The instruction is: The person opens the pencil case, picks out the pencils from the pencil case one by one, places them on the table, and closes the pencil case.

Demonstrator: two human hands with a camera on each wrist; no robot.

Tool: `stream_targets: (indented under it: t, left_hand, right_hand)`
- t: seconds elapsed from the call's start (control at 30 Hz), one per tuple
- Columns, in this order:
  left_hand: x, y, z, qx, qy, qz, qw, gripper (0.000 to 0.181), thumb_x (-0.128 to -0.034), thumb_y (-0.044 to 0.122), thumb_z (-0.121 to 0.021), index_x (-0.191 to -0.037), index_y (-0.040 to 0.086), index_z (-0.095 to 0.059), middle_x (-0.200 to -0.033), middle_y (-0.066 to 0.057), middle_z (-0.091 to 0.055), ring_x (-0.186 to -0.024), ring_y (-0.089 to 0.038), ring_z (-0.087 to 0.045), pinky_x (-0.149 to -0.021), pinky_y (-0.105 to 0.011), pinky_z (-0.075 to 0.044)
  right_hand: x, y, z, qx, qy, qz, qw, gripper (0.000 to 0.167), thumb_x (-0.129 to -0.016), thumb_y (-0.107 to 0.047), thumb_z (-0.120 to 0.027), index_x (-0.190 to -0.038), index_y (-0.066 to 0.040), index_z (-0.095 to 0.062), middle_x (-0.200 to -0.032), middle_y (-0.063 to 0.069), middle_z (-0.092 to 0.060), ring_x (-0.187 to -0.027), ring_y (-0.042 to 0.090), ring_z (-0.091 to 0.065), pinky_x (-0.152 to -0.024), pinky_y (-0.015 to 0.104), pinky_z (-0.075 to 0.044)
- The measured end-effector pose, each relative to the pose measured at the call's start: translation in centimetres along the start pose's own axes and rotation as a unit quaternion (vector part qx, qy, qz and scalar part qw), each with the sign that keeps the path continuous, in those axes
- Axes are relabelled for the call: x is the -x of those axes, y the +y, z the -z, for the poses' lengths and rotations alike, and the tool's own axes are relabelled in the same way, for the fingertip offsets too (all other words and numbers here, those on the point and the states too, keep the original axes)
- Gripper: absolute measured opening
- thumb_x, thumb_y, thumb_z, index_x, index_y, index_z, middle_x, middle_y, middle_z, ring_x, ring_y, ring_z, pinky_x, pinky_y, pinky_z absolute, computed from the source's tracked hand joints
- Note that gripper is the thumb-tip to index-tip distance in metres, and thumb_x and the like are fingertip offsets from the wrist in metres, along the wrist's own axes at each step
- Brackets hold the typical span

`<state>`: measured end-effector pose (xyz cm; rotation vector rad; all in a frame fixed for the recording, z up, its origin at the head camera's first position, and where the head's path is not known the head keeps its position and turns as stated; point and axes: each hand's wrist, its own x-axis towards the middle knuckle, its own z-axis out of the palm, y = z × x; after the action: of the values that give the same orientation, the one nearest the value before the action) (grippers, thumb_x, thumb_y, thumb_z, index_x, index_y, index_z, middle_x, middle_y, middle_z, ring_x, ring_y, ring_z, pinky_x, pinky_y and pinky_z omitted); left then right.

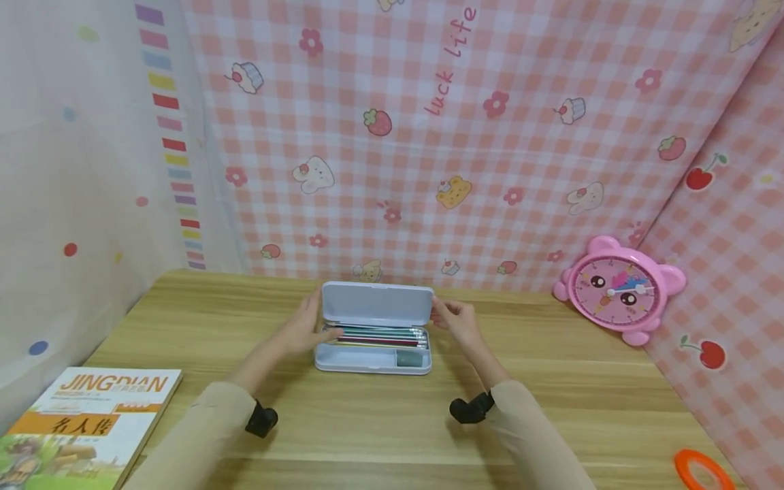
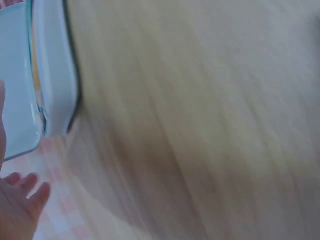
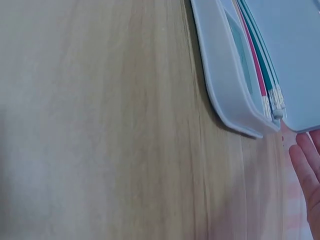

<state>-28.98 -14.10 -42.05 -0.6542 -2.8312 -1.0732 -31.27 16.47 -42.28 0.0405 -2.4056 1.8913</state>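
A white pencil case (image 1: 373,364) lies on the table with its lid (image 1: 376,304) raised at the back. Several pencils (image 1: 380,335), with metal ends and erasers at the right, fill its rear section, and a dark green block (image 1: 409,358) sits in the front right compartment. My left hand (image 1: 300,330) is at the case's left side, its thumb reaching over the pencils' left ends and its fingers beside the lid. On the other side, my right hand (image 1: 458,322) has its fingers at the lid's right edge. In the right wrist view those fingers (image 3: 305,160) look extended near the lid's corner.
At the front left lies a book (image 1: 92,422) with an orange and white cover. A pink animal-shaped clock (image 1: 618,291) leans at the back right. Part of an orange ring (image 1: 686,466) shows at the front right. Patterned cloth (image 1: 398,156) hangs behind the table.
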Motion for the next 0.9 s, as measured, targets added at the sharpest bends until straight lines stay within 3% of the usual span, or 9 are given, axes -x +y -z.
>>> stream_targets:
  t: [0.2, 0.47, 0.73, 0.9]
  left_hand:
    - [0.4, -0.3, 0.1, -0.083, -0.012, -0.016, 0.9963, 0.119, -0.0732, 0.041, -0.074, -0.143, -0.003, 0.011, -0.151, -0.026, 0.006, -0.139, -0.042, -0.005, -0.114, -0.052, -0.012]
    - [0.6, -0.8, -0.1, -0.178, -0.033, -0.019, 0.9832, 0.126, -0.0659, 0.057, -0.072, -0.142, -0.009, 0.004, -0.150, -0.027, 0.005, -0.140, -0.041, -0.006, -0.114, -0.050, -0.016]
    - [0.7, -0.6, -0.3, -0.208, -0.052, -0.024, 0.9765, 0.121, -0.0687, 0.060, -0.067, -0.143, -0.009, -0.002, -0.151, -0.027, 0.000, -0.140, -0.039, -0.006, -0.113, -0.051, -0.017]
    - [0.6, -0.6, -0.3, -0.217, -0.060, -0.021, 0.9742, 0.118, -0.0695, 0.060, -0.067, -0.143, -0.009, -0.005, -0.151, -0.026, -0.001, -0.141, -0.038, -0.006, -0.113, -0.054, -0.017]
  right_hand:
    - [-0.5, -0.2, -0.3, -0.003, 0.016, -0.010, 0.9998, 0.037, -0.092, -0.021, -0.054, -0.110, 0.011, -0.060, -0.104, 0.032, -0.062, -0.082, 0.028, -0.068, -0.078, 0.041, -0.056]
    - [-1.0, -0.4, -1.0, 0.002, 0.037, -0.020, 0.9991, 0.033, -0.092, -0.014, -0.054, -0.109, 0.013, -0.060, -0.101, 0.033, -0.062, -0.075, 0.025, -0.069, -0.076, 0.044, -0.055]
    - [-1.3, -0.5, -1.6, 0.024, 0.056, -0.029, 0.9977, 0.028, -0.089, -0.008, -0.057, -0.105, 0.014, -0.061, -0.094, 0.033, -0.064, -0.074, 0.031, -0.068, -0.072, 0.043, -0.056]
    - [-1.6, -0.3, -1.5, 0.049, 0.042, -0.041, 0.9970, 0.026, -0.087, -0.002, -0.058, -0.107, 0.014, -0.060, -0.098, 0.032, -0.063, -0.073, 0.030, -0.068, -0.069, 0.039, -0.058]
